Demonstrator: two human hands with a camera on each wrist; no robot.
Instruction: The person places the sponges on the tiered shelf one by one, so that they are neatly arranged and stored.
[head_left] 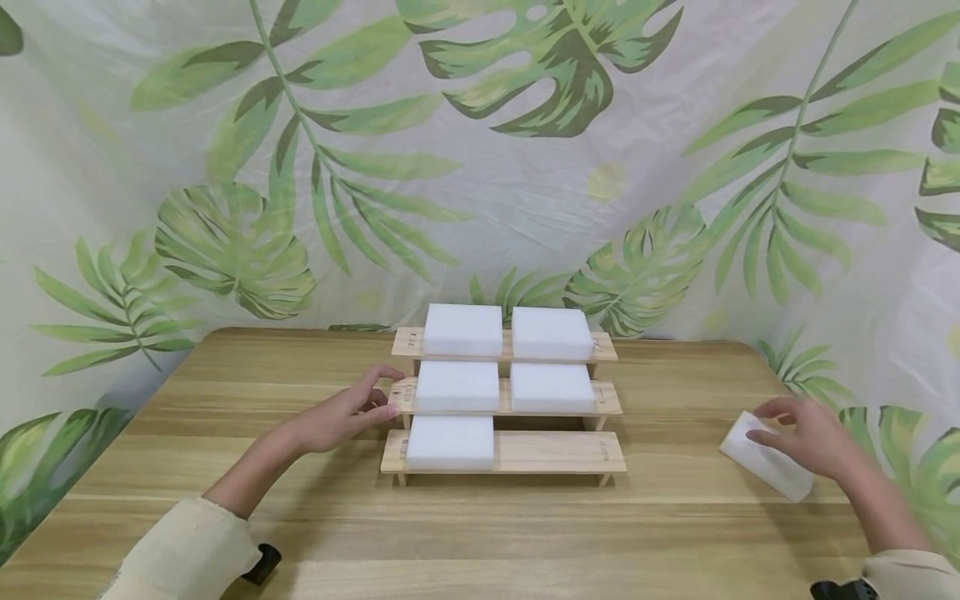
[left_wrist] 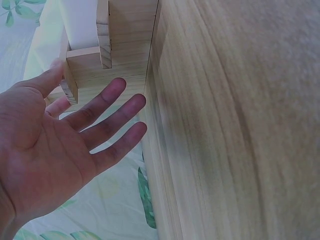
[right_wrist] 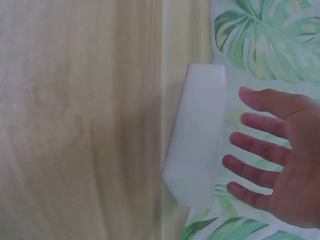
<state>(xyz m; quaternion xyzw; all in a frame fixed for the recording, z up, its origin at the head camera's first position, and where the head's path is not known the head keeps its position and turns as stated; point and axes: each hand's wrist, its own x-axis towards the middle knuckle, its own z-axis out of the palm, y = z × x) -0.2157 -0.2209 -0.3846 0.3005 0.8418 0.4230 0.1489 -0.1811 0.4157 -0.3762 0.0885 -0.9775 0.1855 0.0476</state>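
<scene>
A three-tier wooden stand (head_left: 555, 451) stands mid-table with white foam blocks (head_left: 457, 385) on it: two on top, two on the middle tier, one at the left of the bottom tier. My left hand (head_left: 337, 418) is at the stand's left end. Its thumb and index finger pinch the middle board's edges; the other fingers (left_wrist: 112, 117) stretch out free. Over at the right, a loose white foam block (right_wrist: 197, 130) lies slanted on the table. My right hand (head_left: 806, 437) hovers over it with fingers spread, apart from the block in the right wrist view.
The wood-grain table (head_left: 480, 542) runs under everything. Behind it hangs a leaf-patterned cloth (head_left: 525, 217), close to the back and side edges. The loose block lies near the table's right edge. Black wrist devices (head_left: 262, 564) show at both sleeves.
</scene>
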